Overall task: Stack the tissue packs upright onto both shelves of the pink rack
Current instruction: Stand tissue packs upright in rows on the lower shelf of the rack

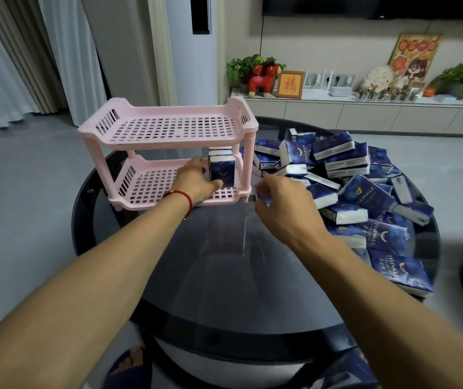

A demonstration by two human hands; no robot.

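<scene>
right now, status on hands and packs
Left hand steadies upright packs on lower shelf. Right hand grips one pack. Top shelf bare, pile waiting.

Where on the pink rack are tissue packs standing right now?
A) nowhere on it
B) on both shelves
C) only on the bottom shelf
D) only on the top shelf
C: a few tissue packs stand upright at the right end of the bottom shelf of the pink rack, steadied by the left hand, while the top shelf holds none.
</scene>
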